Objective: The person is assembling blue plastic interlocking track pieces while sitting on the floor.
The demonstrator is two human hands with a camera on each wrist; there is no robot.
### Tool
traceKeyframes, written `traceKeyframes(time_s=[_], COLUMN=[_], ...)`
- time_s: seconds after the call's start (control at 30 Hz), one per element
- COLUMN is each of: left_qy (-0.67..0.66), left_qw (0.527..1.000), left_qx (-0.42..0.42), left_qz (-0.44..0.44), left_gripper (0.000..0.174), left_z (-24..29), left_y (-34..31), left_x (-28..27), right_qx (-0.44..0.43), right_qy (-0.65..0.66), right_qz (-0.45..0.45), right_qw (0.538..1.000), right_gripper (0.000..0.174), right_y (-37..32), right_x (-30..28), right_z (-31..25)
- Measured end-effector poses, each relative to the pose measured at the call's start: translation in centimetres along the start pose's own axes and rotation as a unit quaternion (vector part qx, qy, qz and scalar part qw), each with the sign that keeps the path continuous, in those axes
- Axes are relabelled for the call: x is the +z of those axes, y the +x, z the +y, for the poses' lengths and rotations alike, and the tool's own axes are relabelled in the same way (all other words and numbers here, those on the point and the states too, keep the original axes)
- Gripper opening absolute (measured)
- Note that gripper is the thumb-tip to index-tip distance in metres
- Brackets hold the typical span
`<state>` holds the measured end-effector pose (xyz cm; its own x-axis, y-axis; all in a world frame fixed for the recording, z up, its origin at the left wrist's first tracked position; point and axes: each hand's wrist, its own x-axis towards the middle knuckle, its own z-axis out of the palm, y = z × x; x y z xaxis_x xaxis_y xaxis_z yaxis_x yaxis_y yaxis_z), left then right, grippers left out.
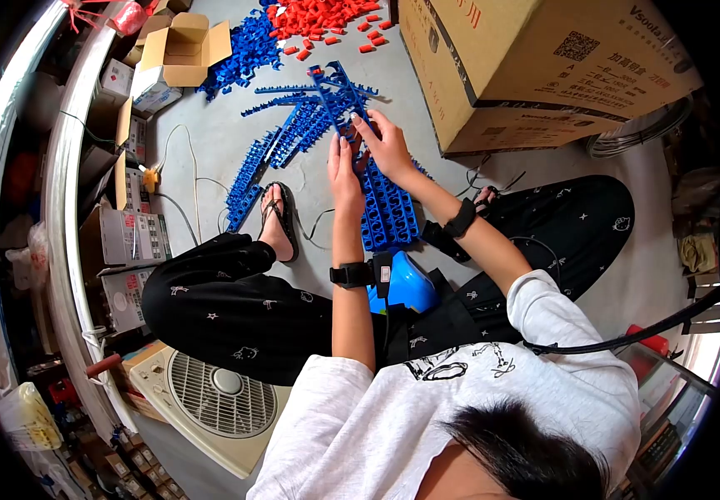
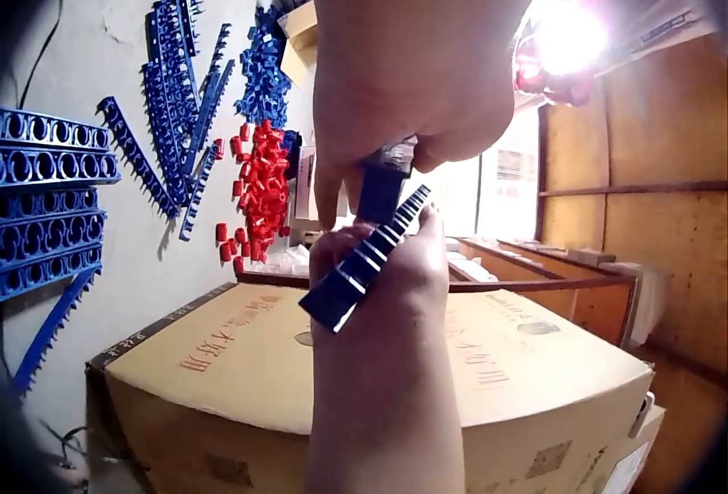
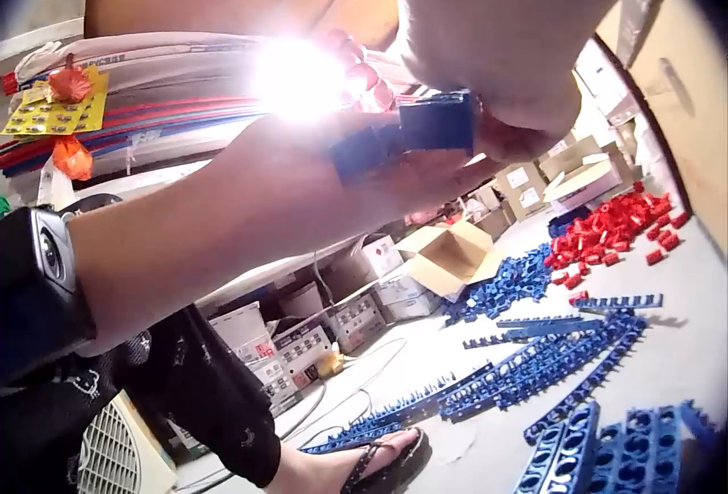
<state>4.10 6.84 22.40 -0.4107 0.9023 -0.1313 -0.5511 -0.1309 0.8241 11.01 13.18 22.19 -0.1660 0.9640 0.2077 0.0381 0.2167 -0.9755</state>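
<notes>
My left hand (image 1: 344,175) and right hand (image 1: 389,152) are raised close together in front of the body. Between them, narrow blue plastic clip strips (image 1: 350,87) point away from me. In the left wrist view, one toothed strip (image 2: 366,263) slants across the right hand (image 2: 393,261), while the left hand (image 2: 421,85) pinches a blue piece (image 2: 380,194) at its fingertips. From the right wrist, a flat blue end (image 3: 437,122) shows by the right hand (image 3: 489,39); the left hand (image 3: 307,176) overlaps another blue part (image 3: 366,151). Fingers partly hide the strips.
More blue clip strips (image 1: 389,208) lie on the floor in rows and fans. Beyond are piles of loose blue clips (image 1: 247,50) and red pieces (image 1: 326,17). A large carton (image 1: 535,75) stands right, an open box (image 1: 185,50) left, a fan (image 1: 218,400) near the left knee.
</notes>
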Motion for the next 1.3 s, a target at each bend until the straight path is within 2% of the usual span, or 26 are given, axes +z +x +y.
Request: traceKeyframes(time_s=[0.1, 0.2, 0.27, 0.33, 0.43, 0.53, 0.6, 0.67, 0.73, 0.8, 0.87, 0.93, 1.0, 1.03, 1.07, 1.13, 1.2, 1.27, 1.3], left_qy=[0.006, 0.021, 0.044, 0.031, 0.038, 0.025, -0.066, -0.078, -0.090, -0.012, -0.010, 0.064, 0.089, 0.114, 0.139, 0.194, 0.213, 0.239, 0.239], left_qw=[1.000, 1.000, 0.997, 0.998, 0.998, 0.998, 0.995, 0.993, 0.992, 0.992, 0.993, 0.991, 0.993, 0.990, 0.986, 0.976, 0.964, 0.956, 0.954], left_qx=[0.001, -0.001, 0.041, 0.027, 0.014, 0.019, -0.045, -0.034, -0.024, -0.069, -0.061, -0.058, -0.058, -0.057, -0.057, -0.056, -0.100, -0.112, -0.126], left_qz=[-0.006, -0.022, -0.054, -0.049, -0.038, -0.063, -0.066, -0.078, -0.089, -0.103, -0.101, -0.099, -0.059, -0.064, -0.069, -0.082, -0.126, -0.129, -0.129], left_gripper=[0.039, 0.043, 0.045, 0.046, 0.046, 0.046, 0.046, 0.045, 0.043, 0.046, 0.046, 0.046, 0.046, 0.046, 0.045, 0.038, 0.044, 0.045, 0.041], left_z=[-0.9, -1.4, -2.0, -2.3, -2.3, -1.9, -1.8, -1.9, -1.7, -1.5, -1.9, -1.6, -1.3, -1.2, -1.2, -0.6, -1.2, -1.1, -1.6], left_y=[-0.3, -0.3, -0.2, -0.2, -0.4, -0.5, -0.4, -0.2, -0.2, -0.3, 0.3, 0.3, 0.1, 0.2, 0.2, 0.0, 0.6, 0.0, 0.0], left_x=[0.4, 0.7, 0.9, 0.8, 0.6, 0.6, 0.6, 0.4, 0.0, -0.8, -1.4, -1.6, -1.6, -2.0, -2.4, -2.4, -3.5, -3.6, -3.8], right_qx=[-0.002, -0.012, -0.009, 0.016, 0.002, 0.003, 0.013, 0.024, -0.057, -0.071, -0.080, -0.109, -0.083, -0.042, -0.050, 0.028, 0.021, -0.009, 0.034], right_qy=[-0.048, -0.027, -0.035, -0.047, -0.037, -0.031, -0.053, -0.076, -0.167, -0.194, -0.247, -0.289, -0.316, -0.350, -0.360, -0.380, -0.401, -0.443, -0.434], right_qz=[0.011, 0.033, 0.035, 0.027, 0.030, 0.023, 0.012, 0.000, -0.007, 0.002, 0.005, 0.003, -0.041, -0.089, -0.097, -0.163, -0.174, -0.154, -0.187], right_qw=[0.999, 0.999, 0.999, 0.998, 0.999, 0.999, 0.998, 0.997, 0.984, 0.979, 0.966, 0.951, 0.944, 0.931, 0.927, 0.910, 0.899, 0.883, 0.881], right_gripper=[0.038, 0.035, 0.035, 0.035, 0.036, 0.037, 0.037, 0.037, 0.031, 0.032, 0.035, 0.036, 0.038, 0.043, 0.048, 0.051, 0.050, 0.051, 0.051], right_y=[0.0, -0.2, -0.3, -0.4, -0.4, -0.4, -0.3, -0.2, -0.1, -0.1, -0.3, -0.1, 0.0, 0.2, 0.2, 0.3, 0.5, 0.4, 0.4], right_x=[-0.1, 0.2, 0.2, 0.1, 0.4, 0.4, 0.1, -0.1, -0.2, -0.4, -0.5, -0.8, -1.2, -1.5, -1.6, -2.0, -2.0, -2.0, -2.1], right_z=[-0.3, -0.3, -0.1, -0.2, 0.2, 0.4, 0.2, -0.1, -0.2, -0.4, -0.7, -0.4, -0.8, -1.2, -1.2, -2.0, -0.2, 1.6, 1.7])
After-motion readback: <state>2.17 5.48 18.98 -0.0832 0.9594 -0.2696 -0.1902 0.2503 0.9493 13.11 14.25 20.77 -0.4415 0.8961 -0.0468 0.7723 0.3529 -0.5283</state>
